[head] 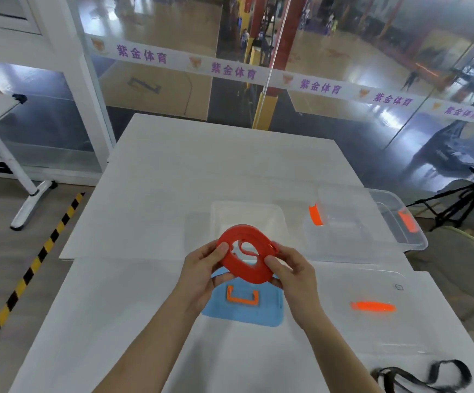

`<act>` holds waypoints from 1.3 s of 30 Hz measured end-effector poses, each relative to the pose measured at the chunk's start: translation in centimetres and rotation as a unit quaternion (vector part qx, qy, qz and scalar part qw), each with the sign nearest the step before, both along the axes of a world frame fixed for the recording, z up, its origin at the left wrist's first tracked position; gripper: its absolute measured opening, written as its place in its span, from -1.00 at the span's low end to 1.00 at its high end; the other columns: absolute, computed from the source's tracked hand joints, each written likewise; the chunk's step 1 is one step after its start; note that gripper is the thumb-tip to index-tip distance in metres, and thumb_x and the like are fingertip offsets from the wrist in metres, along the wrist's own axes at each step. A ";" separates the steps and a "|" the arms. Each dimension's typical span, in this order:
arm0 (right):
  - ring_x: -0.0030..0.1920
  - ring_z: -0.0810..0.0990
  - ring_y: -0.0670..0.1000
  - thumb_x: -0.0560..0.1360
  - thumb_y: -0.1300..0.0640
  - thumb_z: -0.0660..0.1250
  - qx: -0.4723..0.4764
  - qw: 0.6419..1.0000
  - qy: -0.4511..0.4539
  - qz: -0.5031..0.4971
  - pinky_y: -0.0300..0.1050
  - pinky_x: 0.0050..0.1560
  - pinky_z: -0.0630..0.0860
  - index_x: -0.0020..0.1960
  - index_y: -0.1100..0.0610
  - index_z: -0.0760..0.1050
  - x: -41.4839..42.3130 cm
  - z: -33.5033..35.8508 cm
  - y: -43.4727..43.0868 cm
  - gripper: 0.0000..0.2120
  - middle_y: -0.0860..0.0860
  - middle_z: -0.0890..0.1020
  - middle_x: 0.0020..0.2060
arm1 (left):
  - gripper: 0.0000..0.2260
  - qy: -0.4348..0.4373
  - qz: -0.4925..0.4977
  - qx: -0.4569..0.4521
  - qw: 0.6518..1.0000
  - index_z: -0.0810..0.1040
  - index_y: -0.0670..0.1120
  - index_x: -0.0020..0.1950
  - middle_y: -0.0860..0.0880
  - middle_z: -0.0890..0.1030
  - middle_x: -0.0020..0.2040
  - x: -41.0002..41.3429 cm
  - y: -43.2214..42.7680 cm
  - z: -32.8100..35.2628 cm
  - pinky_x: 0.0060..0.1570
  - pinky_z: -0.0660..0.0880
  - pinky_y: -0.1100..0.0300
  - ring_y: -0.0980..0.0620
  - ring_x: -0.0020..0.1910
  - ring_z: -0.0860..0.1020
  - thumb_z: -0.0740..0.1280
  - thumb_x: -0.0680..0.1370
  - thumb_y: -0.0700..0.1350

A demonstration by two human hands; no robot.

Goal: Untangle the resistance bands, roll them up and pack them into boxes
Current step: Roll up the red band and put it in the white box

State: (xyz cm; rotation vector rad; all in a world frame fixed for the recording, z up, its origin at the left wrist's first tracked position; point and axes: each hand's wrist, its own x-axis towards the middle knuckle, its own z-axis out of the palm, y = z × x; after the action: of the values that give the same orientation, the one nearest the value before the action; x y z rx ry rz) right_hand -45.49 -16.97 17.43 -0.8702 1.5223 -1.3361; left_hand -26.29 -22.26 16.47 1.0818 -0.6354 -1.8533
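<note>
I hold the red band [243, 272] up over the bench [145, 222]. My left hand [202, 268] and right hand [294, 275] each pinch one side of the coil. It looks soft, light and springy, so I think gripping both edges keeps it rolled.

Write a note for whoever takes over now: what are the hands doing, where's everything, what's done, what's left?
Left hand and right hand: both grip the red band, loosely coiled, above the blue lid.
Boxes: centre box behind the hands, right box beside it, both clear, no band visible inside.
Done: red band nearly rolled.
Left: box it, then the black band, loose at the near right.
</note>
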 end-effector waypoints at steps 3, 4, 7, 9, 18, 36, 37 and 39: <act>0.03 0.79 0.09 0.55 0.25 0.51 0.040 0.998 -0.011 0.038 0.07 0.00 0.75 0.22 0.08 0.65 -1.5 -0.9 -3.0 -0.74 0.06 0.78 0.04 | -0.76 -0.017 0.004 0.017 1.000 0.67 -0.19 0.23 -0.20 0.75 0.09 -0.7 -2.3 -1.0 -0.12 0.70 0.03 -0.11 0.07 0.74 0.41 0.63 -0.09; 0.03 0.79 0.11 0.54 0.25 0.51 0.051 0.998 -0.014 0.045 0.11 0.00 0.75 0.21 0.10 0.64 -2.1 -1.3 -4.1 -0.74 0.08 0.78 0.03 | -0.76 -0.026 0.000 0.021 0.999 0.67 -0.19 0.22 -0.20 0.75 0.08 -1.0 -3.1 -1.4 -0.10 0.70 0.02 -0.11 0.06 0.74 0.41 0.63 -0.08; 0.00 0.80 0.14 0.53 0.25 0.53 0.076 0.995 -0.013 0.056 0.13 -0.04 0.76 0.16 0.16 0.64 -3.5 -2.9 -7.7 -0.78 0.11 0.78 0.01 | -0.75 -0.103 -0.032 0.004 0.994 0.67 -0.15 0.23 -0.16 0.74 0.11 -1.9 -6.0 -2.8 0.00 0.71 -0.07 -0.07 0.08 0.74 0.39 0.65 -0.03; -0.01 0.80 0.17 0.52 0.28 0.53 0.093 0.994 -0.025 0.054 0.18 -0.02 0.75 0.14 0.18 0.64 -4.4 -4.3 -10.2 -0.79 0.15 0.78 0.01 | -0.72 -0.196 -0.055 -0.028 0.979 0.65 -0.08 0.29 -0.11 0.72 0.20 -2.5 -8.1 -3.8 0.08 0.70 -0.09 -0.02 0.12 0.71 0.37 0.65 0.04; -0.09 0.78 0.22 0.51 0.29 0.54 0.164 0.985 0.001 0.052 0.09 -0.13 0.76 0.15 0.15 0.63 -8.0 -11.2 -23.1 -0.76 0.19 0.77 -0.07 | 0.20 -0.599 -0.234 -0.134 0.753 -0.21 -0.07 0.70 -0.06 -0.14 0.72 -4.0 -16.7 -12.4 0.62 0.13 -0.16 -0.09 0.70 -0.05 0.42 0.38 0.46; -0.03 0.76 0.32 0.50 0.31 0.52 0.300 0.950 0.030 0.086 0.29 -0.10 0.74 0.26 0.16 0.63 -6.0 -24.6 -30.8 -0.66 0.26 0.72 0.04 | 0.39 -0.623 -0.297 -0.073 0.720 -0.48 -0.10 0.60 -0.02 -0.33 0.68 -6.4 -19.8 -17.7 0.62 -0.03 -0.27 -0.02 0.70 -0.06 0.48 0.28 0.47; -0.02 0.76 0.31 0.50 0.30 0.53 0.304 0.949 0.026 0.081 0.30 -0.10 0.74 0.28 0.16 0.63 -6.0 -25.2 -30.9 -0.64 0.25 0.72 0.06 | 0.40 -0.624 -0.300 -0.072 0.717 -0.48 -0.11 0.60 -0.02 -0.33 0.69 -6.3 -19.9 -17.7 0.62 -0.02 -0.28 -0.03 0.70 -0.04 0.47 0.28 0.48; -0.02 0.76 0.27 0.48 0.30 0.54 0.307 0.949 0.027 0.070 0.28 -0.13 0.74 0.26 0.13 0.64 -6.0 -26.1 -31.2 -0.64 0.24 0.72 0.09 | 0.39 -0.630 -0.306 -0.073 0.710 -0.47 -0.11 0.60 -0.02 -0.32 0.69 -6.3 -20.0 -17.6 0.61 0.00 -0.28 -0.04 0.70 -0.01 0.47 0.28 0.48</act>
State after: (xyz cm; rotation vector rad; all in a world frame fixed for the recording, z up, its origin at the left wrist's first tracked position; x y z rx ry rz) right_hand -51.47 -48.15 -8.66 -0.5970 1.7405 -0.6661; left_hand -32.61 -42.24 -1.11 2.1644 -2.0842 -1.1989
